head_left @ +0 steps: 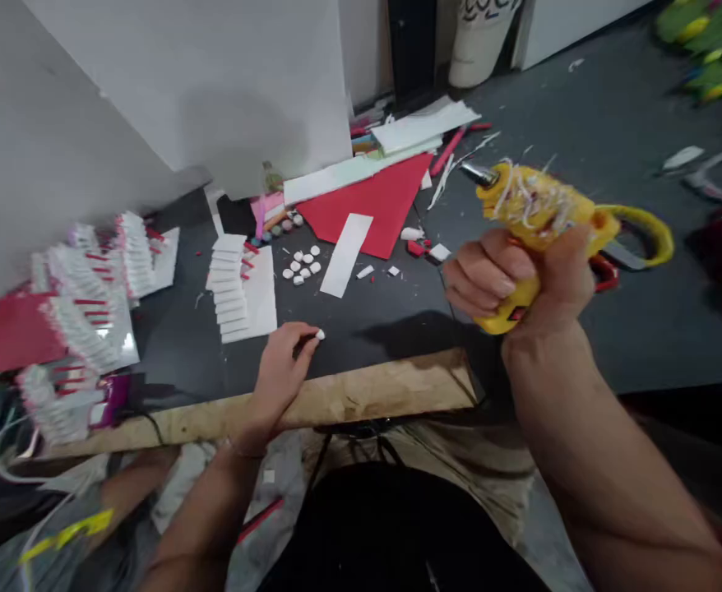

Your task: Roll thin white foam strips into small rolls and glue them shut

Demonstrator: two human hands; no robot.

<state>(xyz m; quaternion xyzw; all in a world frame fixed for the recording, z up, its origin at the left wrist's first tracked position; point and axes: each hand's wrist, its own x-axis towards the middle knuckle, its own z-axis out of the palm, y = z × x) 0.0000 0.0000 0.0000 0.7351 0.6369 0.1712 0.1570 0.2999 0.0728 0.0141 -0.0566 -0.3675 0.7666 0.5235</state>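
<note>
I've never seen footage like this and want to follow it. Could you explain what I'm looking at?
There is no machine here: one picture, from a camera on a person's head, looking forward and down at their own bare hands. The right hand grips a yellow glue gun, its metal nozzle pointing left. The left hand pinches a small white piece. On the dark table lie a red sheet, a white strip and overlapping white rectangles.
</note>
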